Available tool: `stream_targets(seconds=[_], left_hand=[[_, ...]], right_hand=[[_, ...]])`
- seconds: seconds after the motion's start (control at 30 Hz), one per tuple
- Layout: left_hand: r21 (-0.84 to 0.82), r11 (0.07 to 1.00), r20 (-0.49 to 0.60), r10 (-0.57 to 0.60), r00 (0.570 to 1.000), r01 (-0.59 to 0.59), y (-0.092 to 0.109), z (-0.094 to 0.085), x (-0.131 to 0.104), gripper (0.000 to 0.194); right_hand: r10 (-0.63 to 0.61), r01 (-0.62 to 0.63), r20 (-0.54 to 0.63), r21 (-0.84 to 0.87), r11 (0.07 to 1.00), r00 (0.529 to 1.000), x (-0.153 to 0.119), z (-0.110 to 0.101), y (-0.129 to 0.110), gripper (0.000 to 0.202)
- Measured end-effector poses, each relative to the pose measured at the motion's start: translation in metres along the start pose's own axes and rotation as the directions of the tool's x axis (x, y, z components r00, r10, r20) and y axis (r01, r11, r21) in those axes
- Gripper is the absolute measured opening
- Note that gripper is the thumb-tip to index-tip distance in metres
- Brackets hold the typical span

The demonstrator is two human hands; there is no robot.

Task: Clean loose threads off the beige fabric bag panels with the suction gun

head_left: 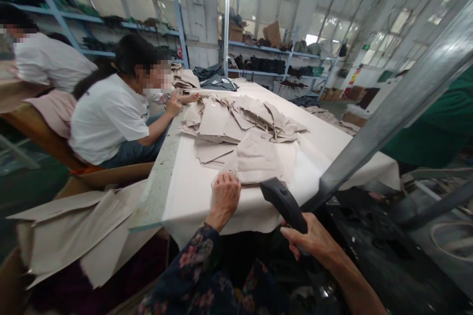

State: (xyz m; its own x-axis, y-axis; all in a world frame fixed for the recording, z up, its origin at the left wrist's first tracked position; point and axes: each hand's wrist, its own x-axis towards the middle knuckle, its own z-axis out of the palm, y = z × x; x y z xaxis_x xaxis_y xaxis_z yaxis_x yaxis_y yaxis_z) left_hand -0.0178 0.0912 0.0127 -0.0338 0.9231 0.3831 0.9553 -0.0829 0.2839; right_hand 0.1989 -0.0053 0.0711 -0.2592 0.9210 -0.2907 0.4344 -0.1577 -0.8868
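Note:
My left hand (226, 196) rests at the near edge of the table with its fingers bent over the corner of a beige fabric piece (258, 157). A small shiny metal bit shows by its fingertips. My right hand (308, 236) is wrapped round the handle of a black pistol-grip handheld device (283, 199). The device's wide head points up and left, just right of the fabric's near edge. I cannot tell whether it touches the cloth. Behind lies a loose heap of beige fabric pieces (221, 120), some with metal-coloured edges.
A person in a white shirt (111, 113) sits at the table's left side, hands near the heap. A slanted metal post (384, 103) rises at the right. Beige panels (81, 226) fill a cardboard box at lower left. Dark folded cloth (218, 82) lies at the far end.

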Motion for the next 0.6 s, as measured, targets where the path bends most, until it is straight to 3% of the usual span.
stream_targets(seconds=[0.1, 0.27, 0.4, 0.6], left_hand=[[-0.078, 0.996, -0.027, -0.042, 0.999, 0.04, -0.015, 0.008, -0.001, 0.019], [-0.262, 0.955, -0.133, -0.177, 0.975, 0.138, -0.041, -0.002, -0.001, 0.026], [-0.456, 0.869, -0.21, -0.314, 0.926, 0.191, -0.054, -0.01, -0.007, 0.031], [-0.682, 0.699, -0.162, -0.433, 0.886, 0.217, -0.07, -0.012, -0.018, 0.032]], right_hand=[[-0.009, 0.009, 0.014, -0.02, 1.0, 1.0, -0.002, 0.0, 0.003, 0.03], [-0.027, 0.028, 0.071, -0.018, 0.999, 0.997, 0.008, 0.005, -0.004, 0.032], [-0.076, 0.074, 0.166, 0.017, 0.997, 0.983, 0.024, 0.008, -0.021, 0.03], [-0.036, 0.013, 0.285, 0.083, 0.996, 0.958, 0.053, 0.026, -0.045, 0.028]])
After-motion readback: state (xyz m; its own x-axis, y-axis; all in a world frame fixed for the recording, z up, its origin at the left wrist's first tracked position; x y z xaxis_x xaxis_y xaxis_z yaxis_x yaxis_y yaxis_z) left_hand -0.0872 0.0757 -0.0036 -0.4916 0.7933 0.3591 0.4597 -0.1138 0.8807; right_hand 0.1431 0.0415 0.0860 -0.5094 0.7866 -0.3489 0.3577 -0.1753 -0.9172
